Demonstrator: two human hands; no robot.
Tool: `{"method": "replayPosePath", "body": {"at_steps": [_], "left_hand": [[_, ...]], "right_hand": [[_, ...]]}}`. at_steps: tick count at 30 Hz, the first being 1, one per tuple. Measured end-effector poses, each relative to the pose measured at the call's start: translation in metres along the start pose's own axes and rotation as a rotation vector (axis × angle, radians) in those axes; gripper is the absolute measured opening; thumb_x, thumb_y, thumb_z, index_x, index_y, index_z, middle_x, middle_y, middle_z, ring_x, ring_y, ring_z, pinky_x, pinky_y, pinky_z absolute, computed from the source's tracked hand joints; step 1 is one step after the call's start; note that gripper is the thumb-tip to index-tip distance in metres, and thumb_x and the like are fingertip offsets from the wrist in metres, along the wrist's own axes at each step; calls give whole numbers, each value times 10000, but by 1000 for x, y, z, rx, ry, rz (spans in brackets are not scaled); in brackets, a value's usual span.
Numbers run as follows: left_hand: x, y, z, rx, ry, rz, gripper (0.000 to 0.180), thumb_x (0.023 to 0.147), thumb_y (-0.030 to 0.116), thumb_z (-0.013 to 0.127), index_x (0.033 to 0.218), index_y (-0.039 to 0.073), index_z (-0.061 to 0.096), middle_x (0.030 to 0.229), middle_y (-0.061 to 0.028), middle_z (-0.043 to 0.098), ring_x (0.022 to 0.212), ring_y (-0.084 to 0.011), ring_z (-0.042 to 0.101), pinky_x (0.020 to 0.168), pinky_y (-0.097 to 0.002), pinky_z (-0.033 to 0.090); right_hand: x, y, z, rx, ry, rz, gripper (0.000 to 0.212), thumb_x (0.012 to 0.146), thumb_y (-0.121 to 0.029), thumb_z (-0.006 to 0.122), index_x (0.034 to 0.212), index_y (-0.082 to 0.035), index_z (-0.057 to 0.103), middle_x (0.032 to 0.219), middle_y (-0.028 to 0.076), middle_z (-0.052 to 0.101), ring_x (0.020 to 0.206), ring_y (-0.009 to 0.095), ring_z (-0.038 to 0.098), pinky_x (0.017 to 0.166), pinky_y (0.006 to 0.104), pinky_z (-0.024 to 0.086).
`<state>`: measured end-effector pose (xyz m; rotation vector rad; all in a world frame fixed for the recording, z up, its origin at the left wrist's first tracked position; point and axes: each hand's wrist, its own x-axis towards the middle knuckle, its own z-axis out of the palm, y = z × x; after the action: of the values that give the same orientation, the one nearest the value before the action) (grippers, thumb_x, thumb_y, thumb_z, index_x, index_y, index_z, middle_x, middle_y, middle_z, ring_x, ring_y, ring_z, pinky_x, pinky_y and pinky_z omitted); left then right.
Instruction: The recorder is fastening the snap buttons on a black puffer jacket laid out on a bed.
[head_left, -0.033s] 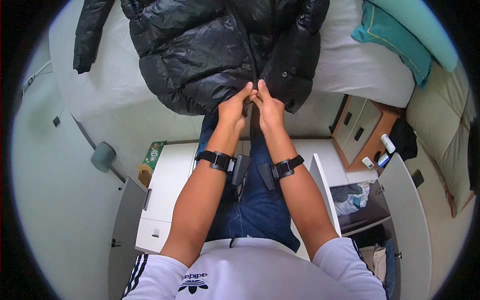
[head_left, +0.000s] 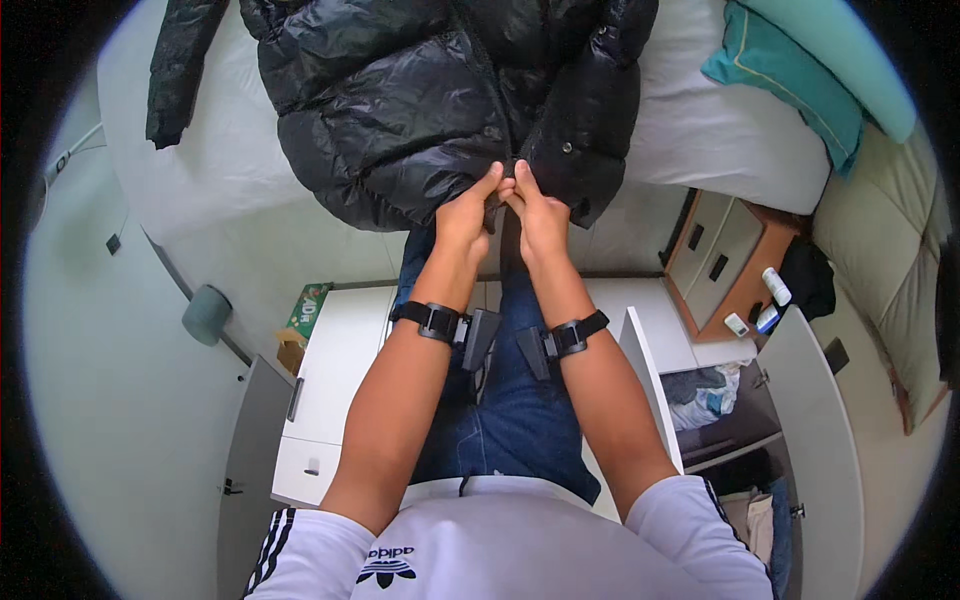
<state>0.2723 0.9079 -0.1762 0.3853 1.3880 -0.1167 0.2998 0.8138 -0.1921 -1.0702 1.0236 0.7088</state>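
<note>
A shiny black puffer jacket [head_left: 400, 110] lies spread on the bed, its lower hem hanging over the near edge. At the bottom of its front opening my left hand [head_left: 465, 218] pinches the hem, thumb pointing forward. Close beside it, my right hand [head_left: 541, 222] pinches the other front edge, the thumbs almost meeting. The fingers hide the small piece between them, perhaps the foot of the zip. One jacket sleeve [head_left: 180, 75] stretches out at the far left. Each of my wrists wears a black strap with a small dark device.
The bed [head_left: 700, 140] has a white sheet, with a teal pillow [head_left: 790, 80] at far right. A wooden bedside cabinet [head_left: 712, 260] stands right, near small white bottles. Below are white cabinets [head_left: 335, 360] and an open door [head_left: 815, 440] beside shelves of folded clothes.
</note>
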Motion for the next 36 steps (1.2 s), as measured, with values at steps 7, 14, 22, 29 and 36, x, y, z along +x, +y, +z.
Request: {"method": "replayPosePath", "body": {"at_steps": [7, 14, 22, 29, 36], "left_hand": [[-13, 12, -9, 405, -8, -10, 198, 863, 168, 820, 949, 18, 724, 924, -58, 716, 740, -140, 644, 597, -258, 499], [-6, 2, -5, 369, -21, 321, 171, 854, 148, 823, 939, 27, 737, 921, -47, 726, 750, -135, 645, 656, -271, 501], [7, 12, 10, 358, 17, 236, 142, 843, 122, 825, 913, 34, 739, 889, -38, 723, 764, -145, 651, 725, -286, 495], [-22, 25, 8, 883, -112, -7, 406, 900, 431, 734, 930, 26, 750, 865, -94, 739, 722, -210, 670, 715, -350, 523], [-60, 57, 35, 1594, -243, 1028, 284, 810, 232, 786, 1038, 69, 740, 1033, -130, 710, 958, -325, 651, 838, -434, 524]], "right_hand": [[-7, -17, -5, -9, -53, 5, 292, 915, -213, 775, 972, 60, 687, 872, 92, 695, 768, 173, 683, 748, 291, 561], [1, -32, -1, -370, -133, -227, 185, 909, -177, 772, 945, -5, 714, 873, 74, 715, 767, 166, 700, 700, 295, 596], [-2, -20, -2, -246, -83, -213, 190, 931, -154, 744, 972, 30, 724, 923, 119, 734, 795, 180, 716, 770, 289, 609], [12, -41, -18, -373, -137, -88, 267, 949, -233, 728, 992, 30, 728, 918, 110, 735, 825, 181, 709, 771, 303, 584], [6, -55, -22, -512, -150, -195, 289, 961, -248, 712, 1013, 35, 734, 930, 110, 741, 817, 182, 710, 788, 305, 576]]}}
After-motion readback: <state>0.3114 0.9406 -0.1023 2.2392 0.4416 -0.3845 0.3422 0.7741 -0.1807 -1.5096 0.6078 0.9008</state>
